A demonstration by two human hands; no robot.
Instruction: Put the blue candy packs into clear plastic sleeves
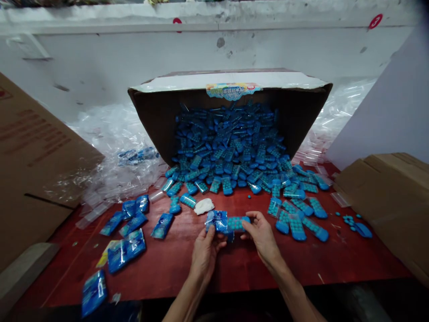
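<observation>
Above the red bench (246, 273), before the open carton (150, 120), left-hand fingers (210, 229) pinch a blue packet (219, 219); right-hand fingers (248, 226) hold a beaded case (235, 223) at its mouth (inserted or not, I cannot tell). Alignment matters.

Packing workshop; bulk blue packets (228, 138) spill from a carton (231, 79).

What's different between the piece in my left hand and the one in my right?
The packet in your left hand is printed blue film; the container in your right hand is clear, with a solid blue end.
The container shows rows of teal pellets; the packet's printed film hides any contents.
Both are blue-toned and held close together.
</observation>
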